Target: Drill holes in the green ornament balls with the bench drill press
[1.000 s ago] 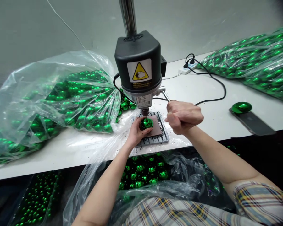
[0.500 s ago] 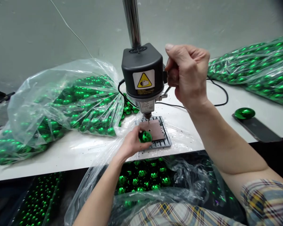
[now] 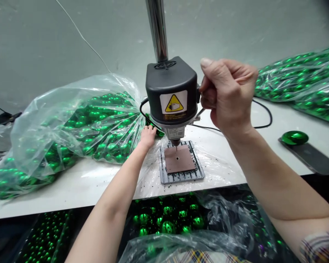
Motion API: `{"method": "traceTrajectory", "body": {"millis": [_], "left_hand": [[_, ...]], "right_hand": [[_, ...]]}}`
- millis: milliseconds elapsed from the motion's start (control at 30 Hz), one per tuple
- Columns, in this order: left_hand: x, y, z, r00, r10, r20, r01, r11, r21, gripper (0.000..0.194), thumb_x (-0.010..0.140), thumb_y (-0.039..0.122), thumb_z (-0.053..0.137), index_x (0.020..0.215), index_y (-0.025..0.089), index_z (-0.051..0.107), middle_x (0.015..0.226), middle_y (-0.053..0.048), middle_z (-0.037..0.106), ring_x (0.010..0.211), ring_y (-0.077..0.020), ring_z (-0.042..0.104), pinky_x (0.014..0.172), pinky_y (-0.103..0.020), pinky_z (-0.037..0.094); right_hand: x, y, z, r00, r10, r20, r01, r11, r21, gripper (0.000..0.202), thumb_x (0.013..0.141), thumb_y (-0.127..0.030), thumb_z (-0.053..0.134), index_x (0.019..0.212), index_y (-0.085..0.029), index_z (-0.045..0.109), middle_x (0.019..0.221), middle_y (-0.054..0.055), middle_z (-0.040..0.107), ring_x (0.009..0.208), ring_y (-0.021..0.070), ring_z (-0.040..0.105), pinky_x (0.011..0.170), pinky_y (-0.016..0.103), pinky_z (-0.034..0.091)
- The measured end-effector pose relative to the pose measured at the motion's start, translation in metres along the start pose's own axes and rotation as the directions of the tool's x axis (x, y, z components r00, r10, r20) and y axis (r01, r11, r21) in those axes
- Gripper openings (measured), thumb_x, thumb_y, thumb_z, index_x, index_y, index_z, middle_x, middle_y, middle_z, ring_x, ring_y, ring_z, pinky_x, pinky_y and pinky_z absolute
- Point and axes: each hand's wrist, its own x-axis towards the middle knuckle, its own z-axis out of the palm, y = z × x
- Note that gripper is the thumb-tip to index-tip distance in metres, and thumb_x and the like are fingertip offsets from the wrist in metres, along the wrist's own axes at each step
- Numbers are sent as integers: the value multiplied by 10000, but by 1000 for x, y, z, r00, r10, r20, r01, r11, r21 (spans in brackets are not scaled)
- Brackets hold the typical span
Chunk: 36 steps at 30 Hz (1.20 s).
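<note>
My right hand is closed at the right side of a small black bench drill press, gripping its feed lever, which is mostly hidden behind the fingers. My left hand reaches to the mouth of a clear plastic bag full of shiny green balls. Its fingers stretch toward loose green balls partly behind the drill; the fingertips' contact is hard to see. Under the drill bit, a brownish square plate with a dark-rimmed hole lies on the slotted metal base.
Below the table edge, an open plastic-lined container holds more green balls. One green ball rests on a dark phone at right. Another filled bag lies behind it. A black cable crosses the white tabletop; dark shavings are scattered about.
My left hand has left the plate and moved up and away to the bag's mouth; the green ball it held is no longer in it. My right hand stays at the lever.
</note>
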Motion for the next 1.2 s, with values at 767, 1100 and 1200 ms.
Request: {"method": "traceTrajectory", "body": {"millis": [767,1100,1200], "left_hand": [[-135,72,20,921,-375,107,97,-45,-994,593,698,435,882,1174,190,626,994,-52,736,924,-170,685,885,-327,538],[-123,82,33,944,-328,-25,38,184,-982,555,680,424,874,1120,191,629,993,-58,707,852,-180,647,771,-323,527],[-123,84,37,949,-313,-44,39,257,-966,557,678,433,882,1128,200,650,1034,-65,676,881,-186,617,809,-338,508]], "right_hand": [[2,-6,2,999,35,-20,-35,999,-24,501,718,-515,827,438,-247,510,379,-65,332,330,78,234,354,332,112],[-2,-4,2,999,-32,-26,28,993,-117,488,922,-380,678,490,-248,495,425,-67,346,357,91,225,377,331,152],[-1,-5,2,999,-53,-2,52,995,-87,477,894,-275,696,463,-258,491,402,-58,351,355,102,245,360,330,156]]}}
